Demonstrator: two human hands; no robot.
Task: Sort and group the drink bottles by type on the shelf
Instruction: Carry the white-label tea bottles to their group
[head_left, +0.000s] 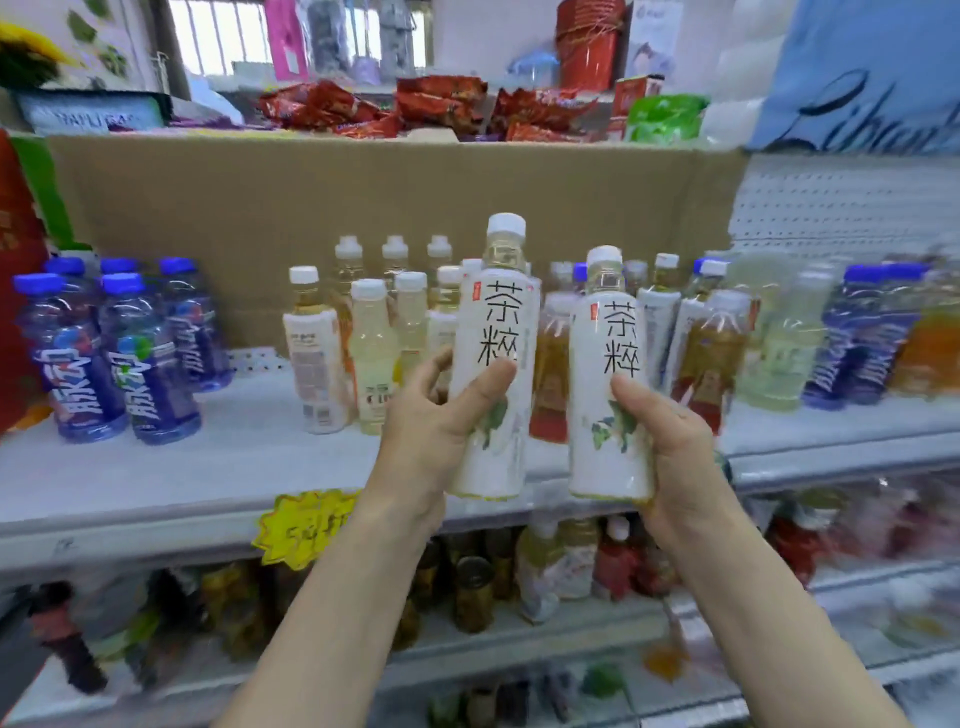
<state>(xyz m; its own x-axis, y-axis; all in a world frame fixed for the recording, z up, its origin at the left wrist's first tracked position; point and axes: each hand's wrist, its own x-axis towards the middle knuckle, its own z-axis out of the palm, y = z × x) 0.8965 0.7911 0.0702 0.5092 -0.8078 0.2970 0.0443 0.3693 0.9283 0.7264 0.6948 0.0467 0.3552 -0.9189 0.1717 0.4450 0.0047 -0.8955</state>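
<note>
Two hands lift matching white tea bottles before the shelf (156, 467)
Left hand (431, 415) wraps the left bottle (493, 364), right hand (670, 436) wraps the right bottle (608, 374); carrying step, next set both beside the pale white-capped group (363, 332)

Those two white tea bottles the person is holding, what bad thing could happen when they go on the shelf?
The left hand and right hand each hold a white tea bottle, so neither hand is free to steady anything. The pale bottles on the shelf stand packed close; pushing one in might topple neighbours. The amber bottles behind could get mixed with the tea.
</note>
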